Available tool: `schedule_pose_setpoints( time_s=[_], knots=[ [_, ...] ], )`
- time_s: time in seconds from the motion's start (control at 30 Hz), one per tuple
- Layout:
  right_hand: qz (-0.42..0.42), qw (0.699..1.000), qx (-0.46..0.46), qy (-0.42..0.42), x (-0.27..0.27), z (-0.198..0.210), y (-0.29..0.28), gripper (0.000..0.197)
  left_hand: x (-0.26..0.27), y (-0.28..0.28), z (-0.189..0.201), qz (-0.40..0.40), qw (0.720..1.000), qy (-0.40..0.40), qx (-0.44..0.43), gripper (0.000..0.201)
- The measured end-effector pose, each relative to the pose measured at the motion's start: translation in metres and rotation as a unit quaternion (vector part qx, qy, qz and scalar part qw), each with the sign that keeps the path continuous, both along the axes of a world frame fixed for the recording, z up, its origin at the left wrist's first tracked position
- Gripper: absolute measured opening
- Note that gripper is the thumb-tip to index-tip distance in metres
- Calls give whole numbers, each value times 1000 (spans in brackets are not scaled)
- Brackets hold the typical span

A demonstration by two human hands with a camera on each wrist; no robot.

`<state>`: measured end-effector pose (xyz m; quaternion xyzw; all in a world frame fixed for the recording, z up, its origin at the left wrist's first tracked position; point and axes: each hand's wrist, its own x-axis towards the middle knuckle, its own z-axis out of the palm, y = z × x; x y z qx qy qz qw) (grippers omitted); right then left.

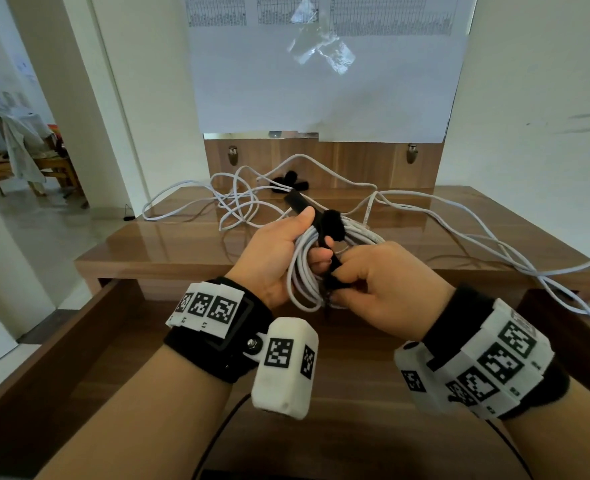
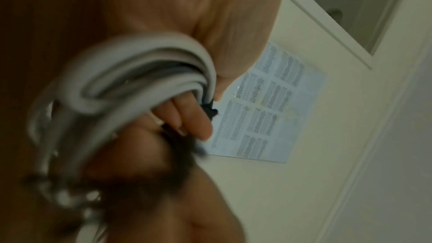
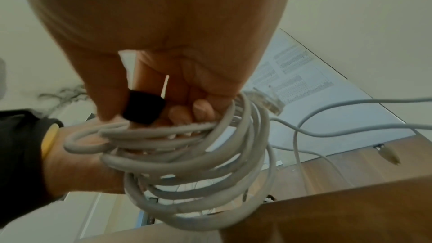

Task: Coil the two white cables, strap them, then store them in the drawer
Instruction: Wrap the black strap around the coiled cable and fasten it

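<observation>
The coiled white cable point(image 1: 302, 268) is hanging above the open drawer point(image 1: 89, 327), near the tabletop's point(image 1: 168, 237) front edge. The left hand point(image 1: 272, 258) is clasping it; the right hand point(image 1: 383, 285) is pinching the black strap point(image 1: 333, 225). Best pulling it snug, keeping loops bunched.

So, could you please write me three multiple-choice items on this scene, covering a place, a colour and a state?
1. Where does the uncoiled cable lie?
A. on the wooden tabletop
B. inside the drawer
C. on the floor

2. What colour is the strap?
A. white
B. black
C. yellow

3. What state is the drawer in?
A. shut
B. removed
C. pulled open

Answers:
1 A: the loose cable sprawls across the tabletop.
2 B: the strap around the coil is black.
3 C: the drawer stands open below the hands.
</observation>
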<state>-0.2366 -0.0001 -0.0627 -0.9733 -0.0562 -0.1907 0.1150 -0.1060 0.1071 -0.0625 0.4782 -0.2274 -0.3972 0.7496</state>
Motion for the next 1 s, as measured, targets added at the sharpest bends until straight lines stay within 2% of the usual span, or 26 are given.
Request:
schedule_pose_setpoints(
  time_s=[0.07, 0.1, 0.17, 0.2, 0.23, 0.3, 0.33, 0.37, 0.43, 0.5, 0.63, 0.77, 0.8, 0.87, 0.93, 1.0],
  knots=[
    [13, 995, 81, -49, -8, 4, 3, 27, -2, 1, -1, -8, 998, -53, -14, 31],
    [22, 983, 141, -116, -12, 6, 4, 28, -3, 2, -1, -17, 996, -85, -20, 30],
    [-3, 933, 237, -272, -16, 10, -2, 26, -6, 3, -1, -30, 985, -170, -20, 26],
    [-46, 909, 270, -315, -14, 11, -9, 25, -8, 4, 0, -34, 976, -213, -19, 24],
    [-96, 894, 297, -321, -11, 11, -17, 23, -11, 4, 0, -44, 967, -248, -22, 22],
    [-164, 896, 345, -225, -4, 9, -30, 23, -16, 4, 0, -78, 954, -287, -42, 18],
    [-163, 894, 388, -152, -2, 6, -34, 24, -18, 5, 0, -98, 949, -296, -57, 17],
    [-133, 879, 451, -83, -1, 3, -36, 23, -20, 6, -1, -117, 944, -299, -71, 18],
    [-38, 810, 584, 28, -4, 1, -34, 24, -24, 7, 0, -143, 939, -296, -97, 22],
    [40, 753, 649, 101, -10, 2, -33, 27, -30, 9, 1, -155, 933, -302, -123, 24],
    [122, 718, 661, 178, -17, 5, -31, 23, -39, 8, 3, -147, 913, -355, -137, 24],
    [114, 666, 715, 179, -18, -1, -34, 27, -37, 7, 3, -95, 895, -424, -102, 18],
    [118, 664, 716, 183, -18, -1, -35, 27, -37, 7, 4, -93, 890, -434, -100, 15],
    [116, 684, 693, 196, -20, 1, -34, 27, -39, 8, 5, -98, 884, -445, -108, 15],
    [103, 708, 667, 209, -21, 4, -32, 28, -40, 8, 5, -123, 891, -421, -116, 17],
    [96, 718, 655, 215, -21, 5, -31, 22, -40, 8, 5, -143, 897, -402, -116, 19]
  ],
)
